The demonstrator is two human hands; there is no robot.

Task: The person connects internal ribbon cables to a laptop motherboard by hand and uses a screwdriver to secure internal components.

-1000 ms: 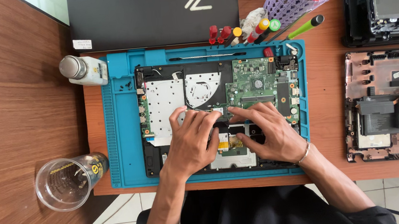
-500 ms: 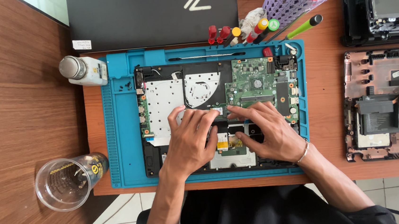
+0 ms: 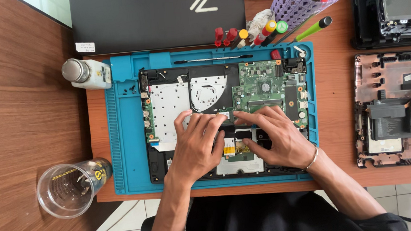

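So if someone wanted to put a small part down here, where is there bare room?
The blue mat shows a bare strip left of the open laptop. Bare wood lies between the white bottle and the plastic cup, and between the mat and the second chassis. It is crowded by the screwdrivers and where the left hand and right hand work.

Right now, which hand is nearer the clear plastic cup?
Left. The left hand rests on the opened laptop, right of the clear plastic cup at the desk's corner; the right hand lies farther right.
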